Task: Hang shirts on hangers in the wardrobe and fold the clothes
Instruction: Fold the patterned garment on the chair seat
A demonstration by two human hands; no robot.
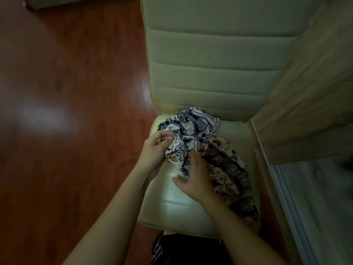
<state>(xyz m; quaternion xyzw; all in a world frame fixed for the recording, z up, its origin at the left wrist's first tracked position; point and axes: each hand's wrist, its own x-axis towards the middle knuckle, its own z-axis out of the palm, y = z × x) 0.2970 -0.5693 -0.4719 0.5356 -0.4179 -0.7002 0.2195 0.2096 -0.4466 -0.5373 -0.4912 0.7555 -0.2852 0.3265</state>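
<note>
Lying crumpled on the right half of the cream chair seat (172,203): one black-and-white patterned garment (229,165). Right hand (194,178), nearer: palm down, fingers straight, resting on the cloth's near edge. Left hand (154,148), just beyond: fingers curled, gripping a bunched fold lifted off the seat. Behind: ribbed chair back (210,54). Left: red-brown wooden floor (76,92). Right: pale wood-grain panel (315,92).

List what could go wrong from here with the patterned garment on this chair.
1. The patterned garment trails over the right edge of the chair seat; it may slip to the floor.
2. The left hand pinches only a bunched bit, so lifting could leave the cloth twisted and folding badly.
3. The right hand lies flat on the cloth; a pull against it may strain the fabric.
</note>
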